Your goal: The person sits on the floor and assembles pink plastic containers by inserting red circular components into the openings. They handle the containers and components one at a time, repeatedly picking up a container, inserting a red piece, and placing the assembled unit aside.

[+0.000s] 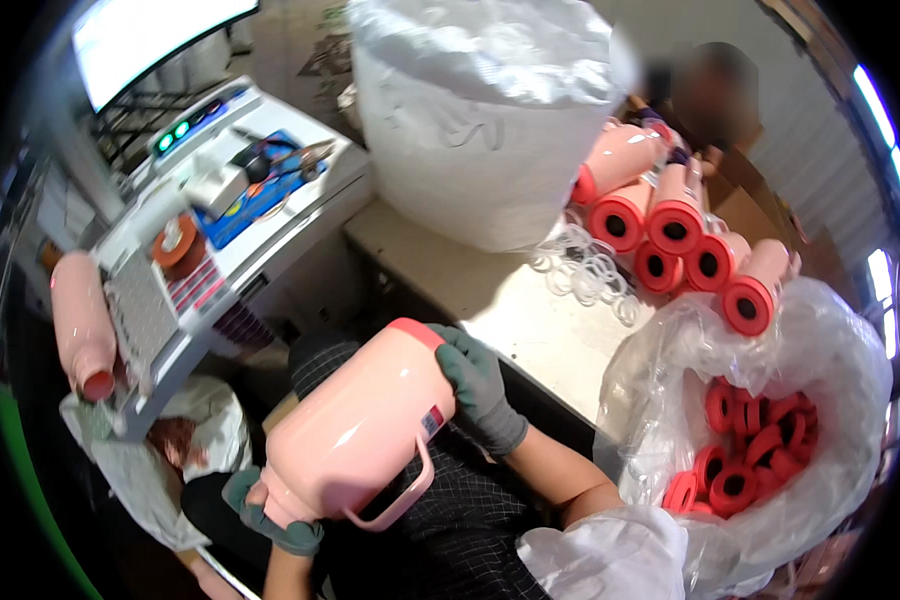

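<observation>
Pink, glossy and likely slippery, the rigid plastic jug shell (355,425) lies over my lap, my gloved right hand (480,385) closed around its red-rimmed base and my left hand (270,520) gripping the narrow neck, probably light.

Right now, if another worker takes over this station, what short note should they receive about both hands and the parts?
Right hand, gloved, grips the red-rimmed end of the pink jug body.
Left hand, gloved, holds its narrow end; the jug lies tilted over the lap.
Pink jugs with red rings fitted are stacked on the table, beside loose clear rings.
Open clear bag at the right holds many loose red rings.
One more pink jug stands at the left by the machine.
Large white bag stands on the table.
</observation>
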A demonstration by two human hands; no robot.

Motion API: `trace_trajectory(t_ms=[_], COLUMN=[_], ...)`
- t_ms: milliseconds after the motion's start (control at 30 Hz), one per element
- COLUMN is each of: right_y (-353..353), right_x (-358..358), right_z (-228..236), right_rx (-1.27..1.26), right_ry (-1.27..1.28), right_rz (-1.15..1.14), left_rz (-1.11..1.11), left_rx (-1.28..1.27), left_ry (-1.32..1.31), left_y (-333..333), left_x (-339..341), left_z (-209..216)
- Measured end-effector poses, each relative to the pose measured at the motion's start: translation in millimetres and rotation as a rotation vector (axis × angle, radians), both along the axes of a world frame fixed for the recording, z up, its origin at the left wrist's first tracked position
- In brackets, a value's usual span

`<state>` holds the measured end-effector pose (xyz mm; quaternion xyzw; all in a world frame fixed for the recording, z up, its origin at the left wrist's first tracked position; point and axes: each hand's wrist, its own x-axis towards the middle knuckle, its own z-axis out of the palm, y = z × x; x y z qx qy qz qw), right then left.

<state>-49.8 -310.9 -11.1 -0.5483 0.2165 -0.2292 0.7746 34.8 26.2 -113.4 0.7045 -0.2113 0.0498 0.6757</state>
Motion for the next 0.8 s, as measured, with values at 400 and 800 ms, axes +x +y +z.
trace_trajectory(t_ms=[400,800], right_y=[-16.8,-94.6], right_x=[-58.4,-93.1], right_z=[6.6,-58.2], right_rx=[-0.377,0.594], right_ry=[-0.168,-0.496], right_rz=[-0.263,-0.237], left_rz=[-0.053,-0.624], left_rx=[-0.270,0.140], left_ry=[0.351,-0.715], left_y=[-109.4,-134.1], left_x=[7.7,7.3], left_z=[31.5,144.5])
